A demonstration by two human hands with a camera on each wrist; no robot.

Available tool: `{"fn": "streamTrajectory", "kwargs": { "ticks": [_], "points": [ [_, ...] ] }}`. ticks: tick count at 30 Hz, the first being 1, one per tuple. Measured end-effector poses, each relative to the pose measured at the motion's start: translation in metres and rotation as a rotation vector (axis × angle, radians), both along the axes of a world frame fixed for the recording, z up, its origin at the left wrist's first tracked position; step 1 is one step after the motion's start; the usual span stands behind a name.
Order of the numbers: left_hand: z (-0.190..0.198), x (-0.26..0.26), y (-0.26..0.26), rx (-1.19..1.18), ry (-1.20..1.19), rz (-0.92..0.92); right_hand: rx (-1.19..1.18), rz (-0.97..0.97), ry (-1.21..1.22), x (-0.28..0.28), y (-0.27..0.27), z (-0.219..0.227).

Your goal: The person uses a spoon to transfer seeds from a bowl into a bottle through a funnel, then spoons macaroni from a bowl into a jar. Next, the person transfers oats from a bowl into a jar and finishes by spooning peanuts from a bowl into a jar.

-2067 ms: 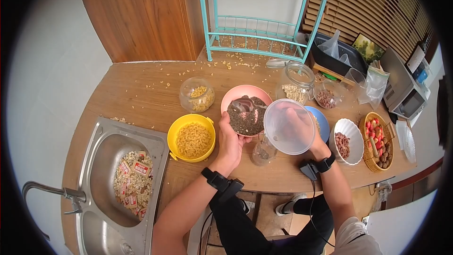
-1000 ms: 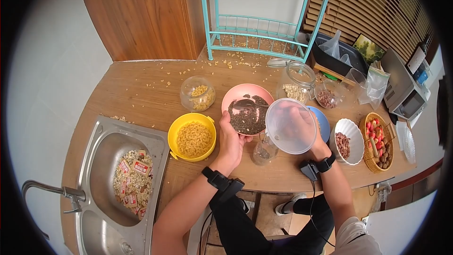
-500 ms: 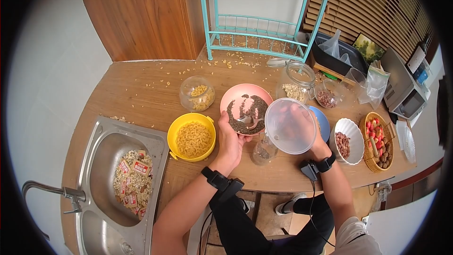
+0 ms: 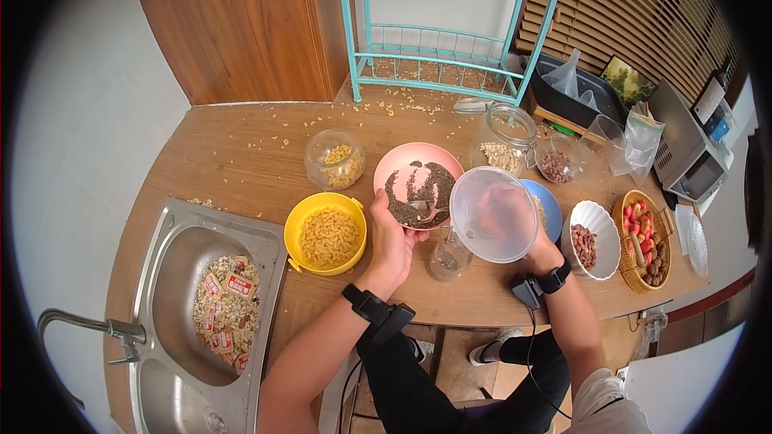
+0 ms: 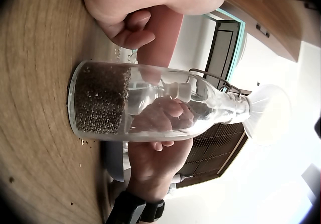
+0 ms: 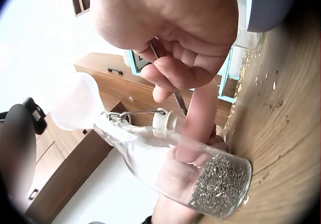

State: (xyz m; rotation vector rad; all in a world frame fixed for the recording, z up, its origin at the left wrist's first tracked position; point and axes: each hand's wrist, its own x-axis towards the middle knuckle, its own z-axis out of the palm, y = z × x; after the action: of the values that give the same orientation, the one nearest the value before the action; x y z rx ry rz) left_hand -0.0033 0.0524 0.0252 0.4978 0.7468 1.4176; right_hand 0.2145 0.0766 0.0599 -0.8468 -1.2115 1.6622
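Observation:
My left hand (image 4: 392, 247) grips the near edge of a pink bowl (image 4: 392, 162) holding small dark seeds (image 4: 441, 183). Bare streaks of pink show among them. In the right wrist view my right hand (image 6: 175, 36) pinches a metal spoon handle (image 6: 180, 102); the spoon's bowl (image 4: 431, 212) lies in the seeds at the near side. A clear plastic funnel (image 4: 492, 221) sits in the neck of a swing-top glass bottle (image 5: 165, 103), partly covering the right hand in the head view. The bottle stands upright on the counter, its lower part filled with dark seeds (image 5: 100, 99).
Left of the bowl are a yellow bowl of macaroni (image 4: 328, 239), a round glass jar (image 4: 335, 162) and a sink (image 4: 169, 273). To the right stand a blue plate (image 4: 550, 207), a white bowl (image 4: 609, 237), a basket (image 4: 663, 233) and a jar of oats (image 4: 510, 133).
My spoon has swept through the seeds toward the near side of the pink bowl, leaving bare pink streaks where seeds lay. The left hand, funnel and bottle stay nearly in place.

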Motion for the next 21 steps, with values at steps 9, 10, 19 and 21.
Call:
{"fn": "streamTrajectory", "kwargs": {
  "ticks": [9, 10, 19, 21],
  "points": [
    [-0.002, 0.0, 0.001, -0.006, -0.025, 0.01, -0.018, -0.004, 0.08, 0.0, 0.001, -0.004],
    [-0.002, 0.0, 0.001, -0.009, -0.023, 0.01, -0.037, -0.026, 0.093, 0.0, 0.001, -0.004],
    [-0.006, -0.003, 0.002, -0.009, -0.02, -0.011, 0.004, 0.003, 0.121, 0.001, 0.01, -0.018],
    [-0.009, -0.003, 0.003, -0.009, -0.03, -0.018, 0.011, -0.002, 0.124, 0.002, 0.012, -0.021]
  ]
}}
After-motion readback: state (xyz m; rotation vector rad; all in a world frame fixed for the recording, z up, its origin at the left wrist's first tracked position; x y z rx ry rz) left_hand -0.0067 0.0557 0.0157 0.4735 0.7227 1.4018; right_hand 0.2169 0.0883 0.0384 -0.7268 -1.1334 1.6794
